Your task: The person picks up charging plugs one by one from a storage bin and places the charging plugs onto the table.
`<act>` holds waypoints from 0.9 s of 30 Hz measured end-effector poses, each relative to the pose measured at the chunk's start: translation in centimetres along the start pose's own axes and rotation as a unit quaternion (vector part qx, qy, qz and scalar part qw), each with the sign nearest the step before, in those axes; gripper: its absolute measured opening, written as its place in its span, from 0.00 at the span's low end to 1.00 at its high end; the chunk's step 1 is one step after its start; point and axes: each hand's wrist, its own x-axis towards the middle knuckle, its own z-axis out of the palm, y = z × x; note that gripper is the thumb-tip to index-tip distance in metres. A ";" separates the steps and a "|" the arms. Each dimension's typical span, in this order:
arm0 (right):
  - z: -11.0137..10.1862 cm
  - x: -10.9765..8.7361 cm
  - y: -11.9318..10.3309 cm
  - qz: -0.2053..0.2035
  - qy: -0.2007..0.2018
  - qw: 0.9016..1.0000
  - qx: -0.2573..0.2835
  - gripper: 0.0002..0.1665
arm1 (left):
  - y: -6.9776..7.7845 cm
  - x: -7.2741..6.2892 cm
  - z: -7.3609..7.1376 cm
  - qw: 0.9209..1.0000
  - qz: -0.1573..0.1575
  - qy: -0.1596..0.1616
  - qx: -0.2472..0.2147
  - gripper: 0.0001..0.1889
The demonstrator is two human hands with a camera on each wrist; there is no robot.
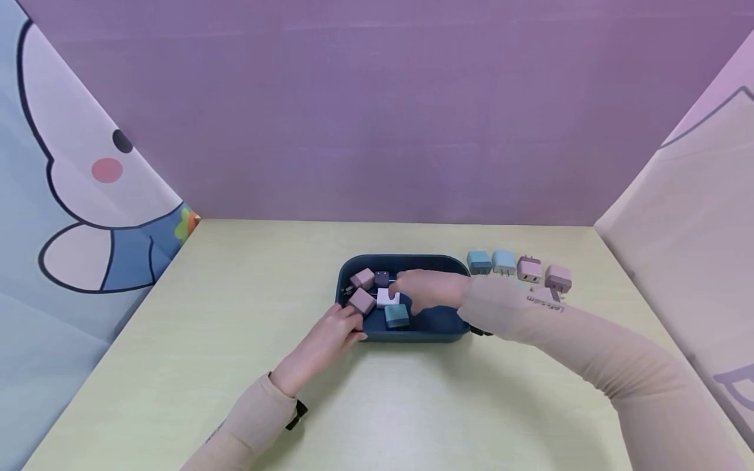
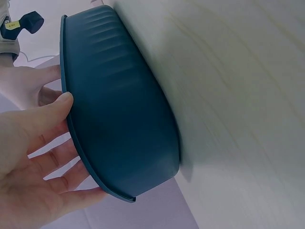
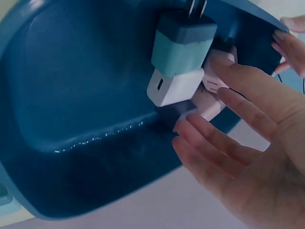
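Observation:
A dark blue tray (image 1: 406,259) sits mid-table and holds several small plug chargers: two pink (image 1: 361,301), one dark purple (image 1: 381,277), one white (image 1: 387,298) and one teal (image 1: 396,316). My right hand (image 1: 427,288) reaches into the tray with relaxed fingers. In the right wrist view its fingertips (image 3: 224,64) touch a pink charger (image 3: 212,90) beside the white charger (image 3: 174,88) and the teal charger (image 3: 183,45). My left hand (image 1: 336,330) rests against the tray's front-left corner. Its thumb (image 2: 59,102) lies on the rim of the tray (image 2: 124,119) and its fingers are spread.
Right of the tray, two blue chargers (image 1: 480,262) and two pink chargers (image 1: 557,277) stand in a row on the pale yellow table (image 1: 235,340). A purple backdrop (image 1: 377,118) and side panels enclose the table.

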 end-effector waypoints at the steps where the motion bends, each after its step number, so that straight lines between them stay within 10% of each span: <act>1: 0.1 0.1 -0.1 -0.003 0.000 1.000 -0.001 0.27 | 0.0 0.0 0.0 1.000 0.001 0.001 -0.001 0.07; 27: 1.3 2.1 -0.4 -0.024 -0.018 1.000 -0.008 0.26 | -0.1 -0.1 0.0 1.000 0.009 0.007 0.001 0.07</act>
